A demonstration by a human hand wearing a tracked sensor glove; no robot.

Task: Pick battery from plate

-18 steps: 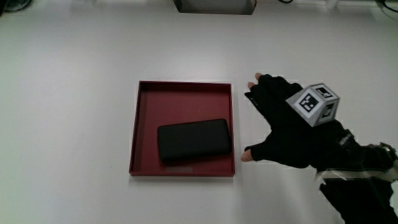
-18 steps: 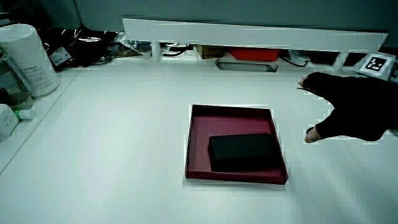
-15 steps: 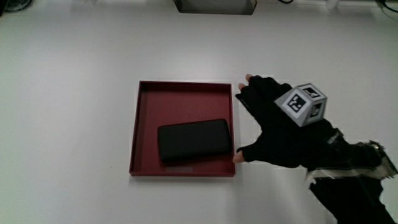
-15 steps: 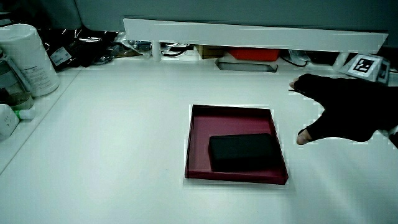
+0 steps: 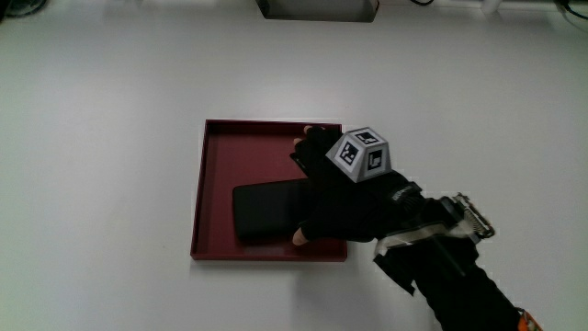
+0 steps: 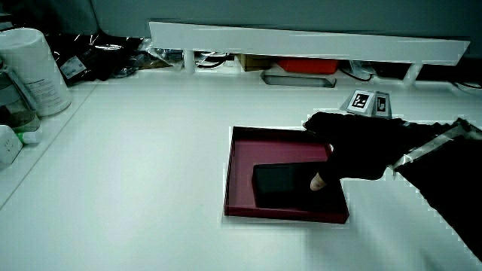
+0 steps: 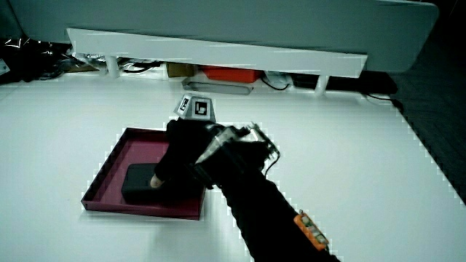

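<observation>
A flat black battery [image 5: 265,211] lies in a square dark red plate [image 5: 214,165], nearer to the person than the plate's middle. The gloved hand [image 5: 322,188] hovers low over the battery's end, fingers spread, with the patterned cube [image 5: 359,154] on its back. Its thumb tip rests at the battery's near edge, while the other fingertips reach to the plate's farther rim. Nothing is clasped. In both side views the battery [image 6: 281,181] [image 7: 137,183] is half covered by the hand [image 6: 339,149] [image 7: 177,156] inside the plate [image 6: 239,159] [image 7: 120,151].
A grey box [image 5: 317,8] stands farther from the person than the plate. In a side view a white canister [image 6: 32,71] and dark clutter sit at the table's edge. A low white partition [image 6: 301,39] has a red item [image 6: 305,66] under it.
The hand has moved from the table beside the plate to over the plate, and now covers the battery's end. The plate and battery have not shifted.
</observation>
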